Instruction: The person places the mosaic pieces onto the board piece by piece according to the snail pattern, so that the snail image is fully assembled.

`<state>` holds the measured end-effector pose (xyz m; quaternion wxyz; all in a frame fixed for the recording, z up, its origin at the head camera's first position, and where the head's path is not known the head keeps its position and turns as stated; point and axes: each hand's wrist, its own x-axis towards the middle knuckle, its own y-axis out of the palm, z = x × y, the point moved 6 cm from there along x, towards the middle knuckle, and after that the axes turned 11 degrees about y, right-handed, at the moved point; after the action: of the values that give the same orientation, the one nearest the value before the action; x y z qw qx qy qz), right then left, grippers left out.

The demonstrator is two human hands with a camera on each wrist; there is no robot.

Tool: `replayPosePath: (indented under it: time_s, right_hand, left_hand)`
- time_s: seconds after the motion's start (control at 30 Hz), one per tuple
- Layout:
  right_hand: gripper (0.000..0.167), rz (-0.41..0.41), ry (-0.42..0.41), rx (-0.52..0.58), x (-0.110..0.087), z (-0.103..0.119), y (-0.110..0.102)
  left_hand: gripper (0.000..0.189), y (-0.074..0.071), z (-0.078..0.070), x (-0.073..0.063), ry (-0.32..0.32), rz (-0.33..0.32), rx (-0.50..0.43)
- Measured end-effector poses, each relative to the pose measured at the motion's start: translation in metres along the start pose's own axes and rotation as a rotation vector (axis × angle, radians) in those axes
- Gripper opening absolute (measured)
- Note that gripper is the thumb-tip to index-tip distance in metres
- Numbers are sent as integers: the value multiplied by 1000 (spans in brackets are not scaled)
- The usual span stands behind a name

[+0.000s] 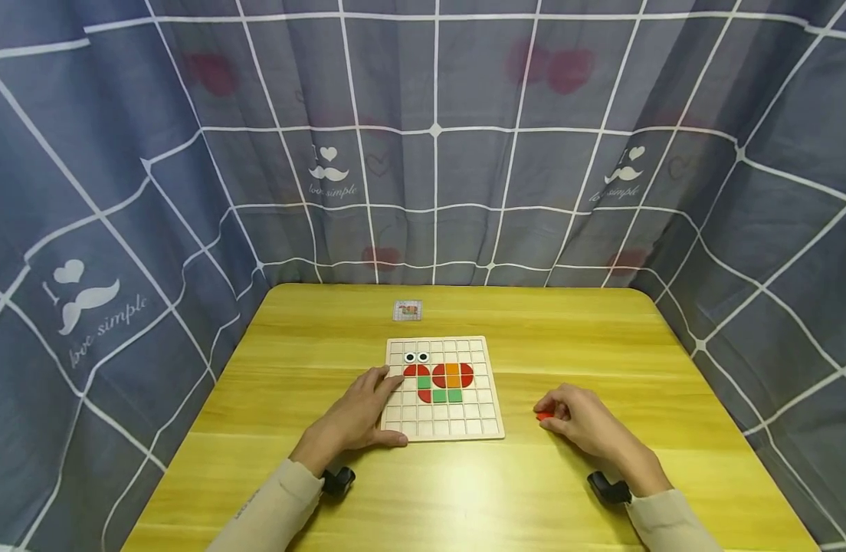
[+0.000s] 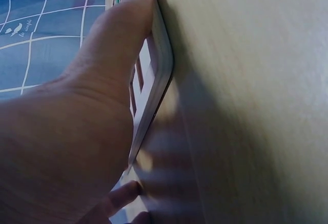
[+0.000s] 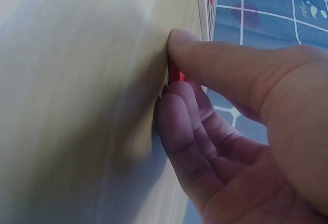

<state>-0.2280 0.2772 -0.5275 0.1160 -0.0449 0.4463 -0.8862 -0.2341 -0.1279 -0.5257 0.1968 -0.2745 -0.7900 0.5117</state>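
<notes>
A square wooden grid board (image 1: pixel 464 425) lies on the table, with red, green and orange pieces (image 1: pixel 453 375) and two round eye pieces (image 1: pixel 417 357) set in its cells. My left hand (image 1: pixel 357 410) rests at the board's left side, fingers spread. Its thumb (image 2: pixel 120 24) lies on the near left corner. To the right of the board, my right hand (image 1: pixel 580 418) pinches a small red piece (image 1: pixel 544 416) between thumb and fingers, low at the tabletop. Most of that piece (image 3: pixel 176 73) is hidden by the fingers in the right wrist view.
A small picture card (image 1: pixel 407 310) with a matching coloured pattern lies behind the board. The yellow wooden table (image 1: pixel 313 330) is enclosed by a blue-grey checked curtain (image 1: pixel 464 169) at the back and sides. Each wrist wears a black camera (image 1: pixel 608 488).
</notes>
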Motion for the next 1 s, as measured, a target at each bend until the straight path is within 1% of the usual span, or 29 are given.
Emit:
replayPosePath:
  time_s: [0.07,0.27,0.43,0.7,0.83,1.0]
  right_hand:
    - [12,4,-4,-7,1,2,1]
    - [9,16,-10,-17,4,6,6]
    - [10,-25,-19,-9,8,12,5]
    - [18,-109,-98,60,20,28,8]
    - [16,-109,-124,76,28,42,15]
    - [11,-71,-155,84,38,61,24]
  left_hand:
    - [115,0,0,0,-1,-7,1]
    - [115,1,1,-2,-3,-1,-1]
    - [114,1,1,-2,5,-8,5]
    - [115,-1,1,0,2,-8,0]
    - [115,-1,1,1,1,-6,-7]
    - [115,-2,0,1,-4,-4,-8]
